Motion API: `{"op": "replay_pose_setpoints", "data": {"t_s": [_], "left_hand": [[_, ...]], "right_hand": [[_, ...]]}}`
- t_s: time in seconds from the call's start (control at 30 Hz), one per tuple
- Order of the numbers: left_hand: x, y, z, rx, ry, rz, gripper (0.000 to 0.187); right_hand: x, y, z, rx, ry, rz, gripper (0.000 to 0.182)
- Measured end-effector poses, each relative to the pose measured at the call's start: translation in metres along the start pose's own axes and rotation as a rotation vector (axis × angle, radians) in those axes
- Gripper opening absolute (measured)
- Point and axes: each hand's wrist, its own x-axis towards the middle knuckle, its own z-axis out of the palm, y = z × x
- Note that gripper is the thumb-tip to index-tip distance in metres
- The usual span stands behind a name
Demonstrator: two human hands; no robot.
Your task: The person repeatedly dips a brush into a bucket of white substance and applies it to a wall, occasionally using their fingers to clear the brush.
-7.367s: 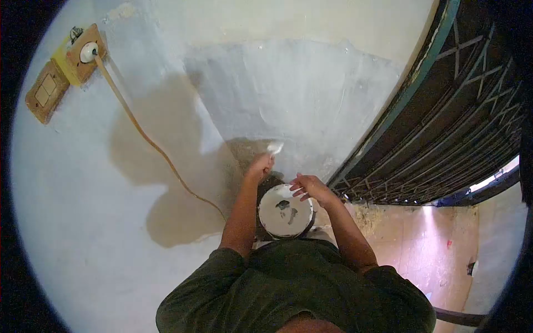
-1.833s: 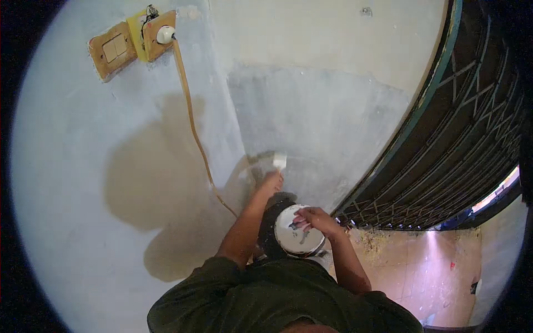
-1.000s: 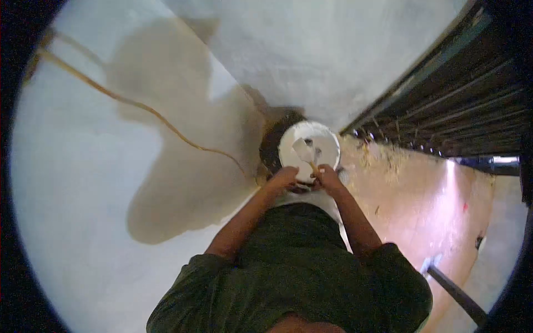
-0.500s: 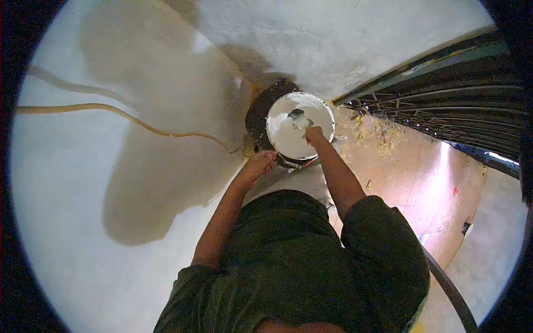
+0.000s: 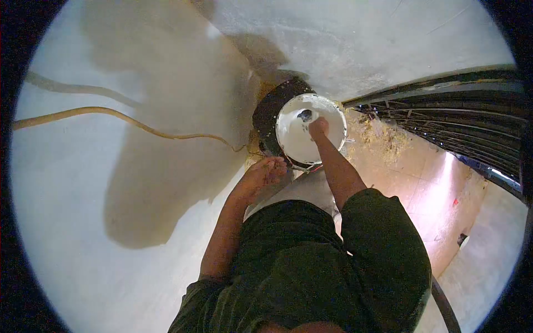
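Note:
A round bucket (image 5: 283, 145) of white paste (image 5: 297, 139) stands in front of me, its rim smeared white. My right hand (image 5: 318, 129) reaches inside it, closed around what looks like a putty knife (image 5: 305, 115). Only the dark and whitish end of that tool shows beyond the fist; the handle is hidden. Beside the near left edge of the bucket is my left hand (image 5: 268, 171), palm partly up and fingers loosely bent, with nothing seen in it.
A black round tub (image 5: 270, 114) sits behind and left of the bucket, in the wall corner. A tan cable or hose (image 5: 166, 135) runs along the left wall (image 5: 66, 194). Dark metal racks (image 5: 444, 105) stand at right. Yellowish debris (image 5: 391, 141) litters the tiled floor (image 5: 400, 186).
My left hand has come off the bucket rim and its fingers have loosened. The right hand has shifted slightly farther into the bucket with the tool. The view has moved a little.

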Motion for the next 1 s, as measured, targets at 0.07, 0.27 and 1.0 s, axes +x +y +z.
{"op": "replay_pose_setpoints", "data": {"t_s": [0.07,0.27,1.0], "left_hand": [[0.001,-0.005,-0.004,0.011,-0.010,0.021,0.044],[0.003,-0.012,-0.002,0.003,-0.033,0.001,0.043],[0.006,-0.006,0.007,-0.002,-0.107,0.045,0.049]], "right_hand": [[0.004,-0.015,0.001,0.239,0.040,0.135,0.017],[0.004,-0.003,0.091,0.027,0.204,-0.411,0.016],[-0.015,-0.007,0.015,-0.053,0.014,-0.821,0.017]]}}
